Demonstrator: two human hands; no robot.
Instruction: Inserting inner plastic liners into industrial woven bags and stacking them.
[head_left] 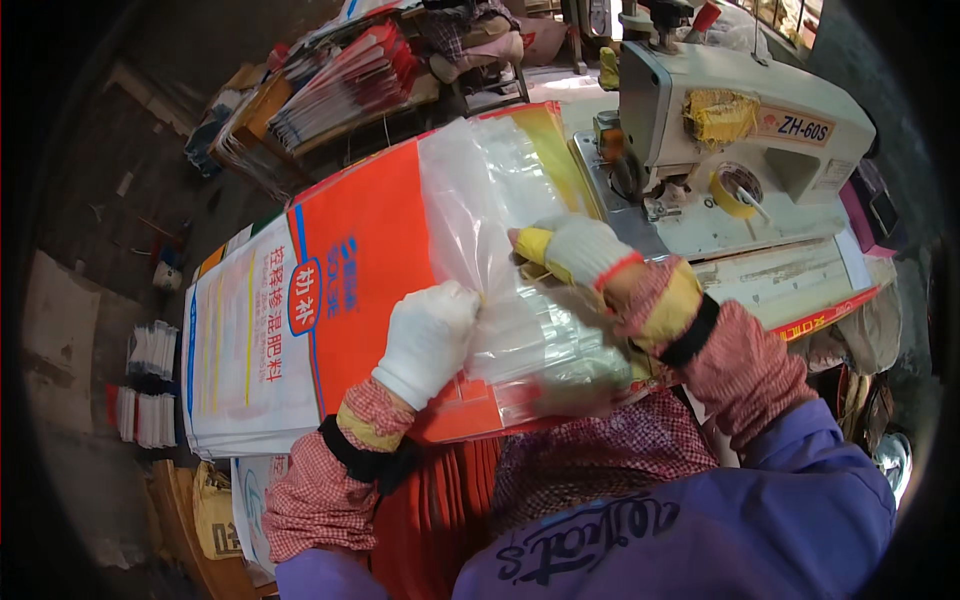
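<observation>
The left hand (432, 340) is closed in a fist pinching the clear film (515, 320) across the sack stack's (385, 210) right-hand edge, while the right hand's (580, 250) fingers curl over it, grip unclear.

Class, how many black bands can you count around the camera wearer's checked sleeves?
2. The left black band circles the left checked sleeve; the right black band circles the right checked sleeve. Their undersides are hidden.
</observation>
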